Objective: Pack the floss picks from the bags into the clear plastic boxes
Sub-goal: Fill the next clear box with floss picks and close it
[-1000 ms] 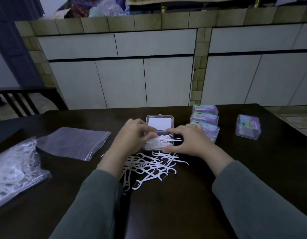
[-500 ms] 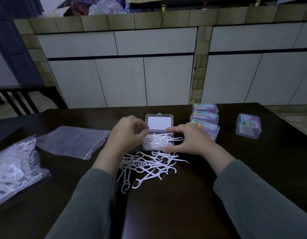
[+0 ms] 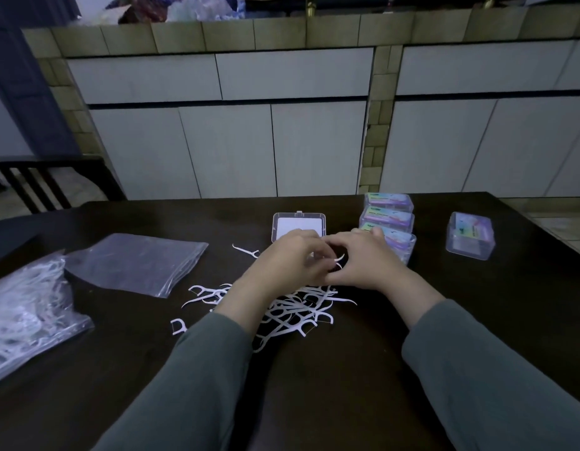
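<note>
A dark table [image 3: 347,402] is set before white cabinets [image 3: 230,148]; both hands, left hand [image 3: 282,262] and right hand [image 3: 363,262], are pinched together on floss picks [image 3: 338,258] above loose picks [image 3: 295,314].

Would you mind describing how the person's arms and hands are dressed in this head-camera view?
Both arms wear long, plain grey-green sleeves, the left sleeve and the right sleeve, each ending at the wrist. The fabric looks soft and carries no visible print or logo. The left hand and the right hand are bare: no gloves, and no ring, watch or bracelet shows in this dim light.
</note>
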### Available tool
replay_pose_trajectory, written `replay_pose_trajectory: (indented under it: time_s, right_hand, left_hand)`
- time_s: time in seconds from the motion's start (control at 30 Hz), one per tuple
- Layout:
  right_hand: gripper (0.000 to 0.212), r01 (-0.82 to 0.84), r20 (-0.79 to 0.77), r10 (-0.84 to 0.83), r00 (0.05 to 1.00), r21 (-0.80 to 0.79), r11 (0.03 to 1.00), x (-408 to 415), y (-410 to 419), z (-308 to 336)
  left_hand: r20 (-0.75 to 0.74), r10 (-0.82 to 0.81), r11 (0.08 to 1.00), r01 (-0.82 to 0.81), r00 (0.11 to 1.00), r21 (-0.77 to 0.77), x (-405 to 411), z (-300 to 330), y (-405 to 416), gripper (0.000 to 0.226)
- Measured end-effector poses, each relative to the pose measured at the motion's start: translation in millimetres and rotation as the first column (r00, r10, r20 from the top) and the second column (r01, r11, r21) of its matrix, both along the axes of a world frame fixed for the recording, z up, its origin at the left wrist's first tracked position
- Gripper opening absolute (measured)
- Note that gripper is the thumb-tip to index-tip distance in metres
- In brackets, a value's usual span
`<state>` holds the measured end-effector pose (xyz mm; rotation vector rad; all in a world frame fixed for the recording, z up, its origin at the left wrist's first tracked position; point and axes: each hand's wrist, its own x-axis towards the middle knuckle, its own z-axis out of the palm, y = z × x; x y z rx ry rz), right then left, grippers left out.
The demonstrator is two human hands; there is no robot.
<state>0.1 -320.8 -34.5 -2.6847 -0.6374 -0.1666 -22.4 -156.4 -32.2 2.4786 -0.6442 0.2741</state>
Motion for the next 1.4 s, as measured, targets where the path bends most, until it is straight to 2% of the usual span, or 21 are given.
replay_pose_trajectory:
  time_s: [0.07,0.13,0.23,0.33,0.4,0.5,0.57,0.7,0.9,1.03,1.13,1.23,1.4]
  right_hand:
    - [0.059,-0.003,0.0,0.003,1.0,0.001,1.0,-1.4,-0.3,1.4]
    - [0.069,0.013,-0.024,-0.013,1.0,-0.011,1.0,-2.1,-0.1,2.6]
    - [0.077,0.02,-0.033,-0.021,0.999,-0.035,0.999,-1.9,0.2,2.9]
    - [0.077,0.043,-0.044,-0.045,0.998,-0.043,0.998,-4.1,0.5,6.0]
    - [0.077,0.048,-0.038,-0.05,0.998,-0.057,0.997,-4.4,0.2,6.5]
    - [0.078,0.059,-0.04,-0.061,0.997,-0.057,0.997,-3.3,-0.1,4.5]
    - [0.08,0.061,-0.046,-0.064,0.997,-0.055,0.997,-2.9,0.0,3.5]
    - [0.078,0.058,-0.048,-0.061,0.997,-0.062,0.996,-6.1,-0.2,7.3]
    - [0.08,0.057,-0.051,-0.061,0.997,-0.076,0.996,-3.9,-0.1,5.4]
    - [0.077,0.048,-0.037,-0.05,0.998,-0.054,0.997,-3.9,-0.6,4.9]
    - [0.077,0.046,-0.045,-0.049,0.998,-0.053,0.998,-5.0,-0.4,6.6]
    - [0.078,0.055,-0.052,-0.059,0.997,-0.079,0.995,-6.0,0.1,7.8]
    - [0.08,0.048,-0.053,-0.055,0.997,-0.118,0.992,-5.8,0.4,8.8]
  left_hand:
    - [-0.024,0.003,0.991,-0.006,1.0,-0.131,-1.4,4.3,5.6,0.007]
    - [-0.065,0.035,0.964,-0.05,0.997,-0.261,-4.3,8.8,13.8,0.008]
    - [-0.143,0.068,0.863,-0.13,0.987,-0.487,-6.0,11.1,28.1,0.01]
    - [-0.211,0.054,0.812,-0.166,0.976,-0.559,-5.9,9.6,38.9,0.007]
    - [-0.269,0.059,0.842,-0.192,0.961,-0.504,-6.1,8.4,42.6,0.006]
    - [-0.306,0.07,0.927,-0.175,0.949,-0.332,-5.5,6.1,44.8,0.006]
    - [-0.242,0.137,0.947,-0.199,0.961,-0.254,-3.3,5.8,48.1,0.011]
    - [-0.164,0.214,0.944,-0.247,0.963,-0.22,-1.8,6.8,57.4,0.018]
    - [-0.063,0.162,0.987,-0.16,0.985,0.028,5.3,3.2,37.4,0.018]
    - [0.027,0.205,0.979,-0.205,0.978,-0.007,6.6,0.4,20.3,0.018]
    - [0.018,0.209,0.978,-0.209,0.978,0.008,5.2,0.8,24.8,0.021]
    - [0.027,0.244,0.968,-0.245,0.969,0.045,7.1,3.1,41.5,0.014]
    - [-0.027,0.28,0.959,-0.281,0.96,-0.049,6.5,6.6,51.0,0.01]
